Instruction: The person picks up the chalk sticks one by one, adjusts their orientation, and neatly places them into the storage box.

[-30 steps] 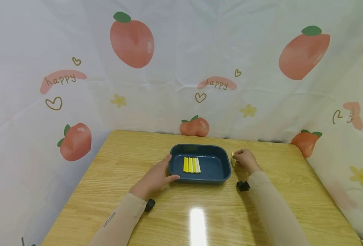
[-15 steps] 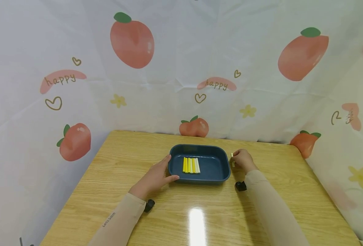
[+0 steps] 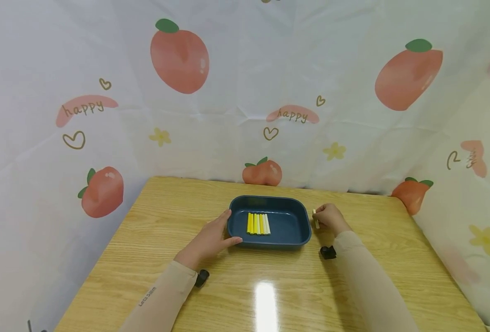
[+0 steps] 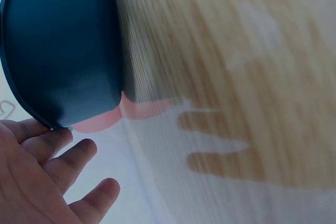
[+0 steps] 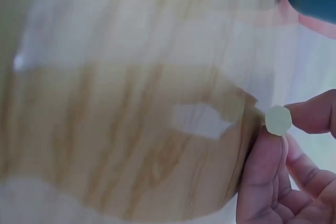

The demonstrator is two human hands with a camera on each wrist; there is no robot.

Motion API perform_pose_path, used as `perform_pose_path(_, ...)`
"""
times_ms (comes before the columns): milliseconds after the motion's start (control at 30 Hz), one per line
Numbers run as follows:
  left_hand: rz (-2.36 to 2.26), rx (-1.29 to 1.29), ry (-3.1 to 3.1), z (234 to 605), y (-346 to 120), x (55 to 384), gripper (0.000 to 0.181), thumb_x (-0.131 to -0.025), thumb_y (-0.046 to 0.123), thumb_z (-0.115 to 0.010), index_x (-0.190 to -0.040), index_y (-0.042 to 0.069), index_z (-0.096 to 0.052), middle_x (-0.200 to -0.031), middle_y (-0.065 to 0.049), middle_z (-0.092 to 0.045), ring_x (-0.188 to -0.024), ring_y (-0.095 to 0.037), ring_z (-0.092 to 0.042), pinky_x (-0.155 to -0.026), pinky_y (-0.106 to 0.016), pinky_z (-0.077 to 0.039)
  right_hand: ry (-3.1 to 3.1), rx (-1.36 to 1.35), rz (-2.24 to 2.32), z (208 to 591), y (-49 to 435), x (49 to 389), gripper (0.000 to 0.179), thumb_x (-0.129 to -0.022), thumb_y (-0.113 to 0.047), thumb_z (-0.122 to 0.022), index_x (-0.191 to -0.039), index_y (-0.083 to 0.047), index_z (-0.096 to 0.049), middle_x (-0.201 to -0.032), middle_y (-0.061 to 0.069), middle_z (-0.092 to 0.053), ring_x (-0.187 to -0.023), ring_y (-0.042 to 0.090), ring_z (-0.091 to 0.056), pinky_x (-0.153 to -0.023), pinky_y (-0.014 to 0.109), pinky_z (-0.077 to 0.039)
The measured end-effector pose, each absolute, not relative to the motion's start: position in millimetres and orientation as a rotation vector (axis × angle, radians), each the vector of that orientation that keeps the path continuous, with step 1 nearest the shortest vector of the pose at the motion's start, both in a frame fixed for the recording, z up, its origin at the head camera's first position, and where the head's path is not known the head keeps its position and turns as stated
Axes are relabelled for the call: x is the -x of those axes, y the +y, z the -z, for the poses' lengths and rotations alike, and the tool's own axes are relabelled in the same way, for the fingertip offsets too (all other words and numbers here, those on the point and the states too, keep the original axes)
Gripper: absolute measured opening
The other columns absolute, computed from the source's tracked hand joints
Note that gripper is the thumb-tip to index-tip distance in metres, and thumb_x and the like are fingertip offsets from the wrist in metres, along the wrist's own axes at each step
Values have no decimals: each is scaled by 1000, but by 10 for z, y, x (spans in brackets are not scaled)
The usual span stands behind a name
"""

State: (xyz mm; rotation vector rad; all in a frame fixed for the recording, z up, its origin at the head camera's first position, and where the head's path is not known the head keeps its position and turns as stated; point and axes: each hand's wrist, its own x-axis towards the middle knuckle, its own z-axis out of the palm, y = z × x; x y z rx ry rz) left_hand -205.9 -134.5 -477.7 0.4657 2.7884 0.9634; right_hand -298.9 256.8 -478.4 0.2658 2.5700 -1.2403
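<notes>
A dark blue tray [image 3: 288, 226] stands on the table. In its left half several yellow and white chalk sticks [image 3: 258, 223] lie side by side in a row. My left hand [image 3: 205, 240] touches the tray's left end with fingers extended, the thumb at the near corner. The left wrist view shows these fingertips [image 4: 63, 135] against the outer wall. Just right of the tray, my right hand [image 3: 331, 219] pinches a pale cream chalk stick [image 3: 316, 224] between thumb and fingers. Its round end [image 5: 278, 120] faces the right wrist camera.
The wooden table [image 3: 236, 286] extends around the tray, with a bright light reflection in front. Behind and beside it hangs a white curtain [image 3: 228, 115] printed with fruit. Black wrist devices [image 3: 328, 252] stick out from both sleeves.
My right hand has shifted slightly left, then back a little to the right, still pinching the chalk stick. My left hand and the tray keep their places.
</notes>
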Motion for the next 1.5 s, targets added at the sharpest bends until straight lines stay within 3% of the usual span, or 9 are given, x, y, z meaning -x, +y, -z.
perform_pose_path(233, -956, -450, 2780, 4771, -1337, 2055, 100, -90, 54, -68, -162, 11, -14, -165, -9, -20, -149, -31, -27, -118, -48, -31, 2399, -251, 1445, 4748, 2624, 2925, 17, -98, -5, -58, -108, 9, -56, -86, 7, -54, -70, 14, -51, -63, 26, -52)
perform_pose_path(467, -961, -454, 2778, 4760, -1336, 2056, 100, -90, 54, -68, -162, 9, -15, -165, -10, -21, -149, -31, -27, -118, -48, -31, 2293, -206, 1516, 4606, 2667, 2872, 32, -97, -4, -54, -123, 12, -48, -89, 4, -55, -73, 15, -56, -65, 27, -52)
perform_pose_path(800, -963, -475, 2778, 4771, -1342, 2060, 102, -89, 57, -68, -161, 9, -15, -165, -11, -20, -149, -31, -27, -118, -47, -30, 2115, -199, 1638, 4431, 2705, 2857, 32, -100, -4, -52, -128, 8, -44, -97, 6, -57, -80, 15, -61, -69, 25, -53)
perform_pose_path(1200, -975, -481, 2779, 4776, -1341, 2060, 103, -88, 59, -67, -161, 9, -15, -165, -11, -21, -149, -30, -27, -118, -47, -30, 1967, -156, 1737, 4216, 2622, 2809, 12, -98, -4, -54, -110, -9, -54, -99, 6, -53, -82, 15, -57, -70, 25, -53)
perform_pose_path(1500, -972, -483, 2784, 4785, -1342, 2065, 102, -88, 59, -67, -161, 9, -15, -165, -10, -21, -149, -30, -27, -118, -46, -30, 1891, -102, 1759, 4120, 2474, 2827, 10, -97, -1, -56, -104, -7, -54, -92, 2, -52, -76, 14, -57, -69, 23, -56)
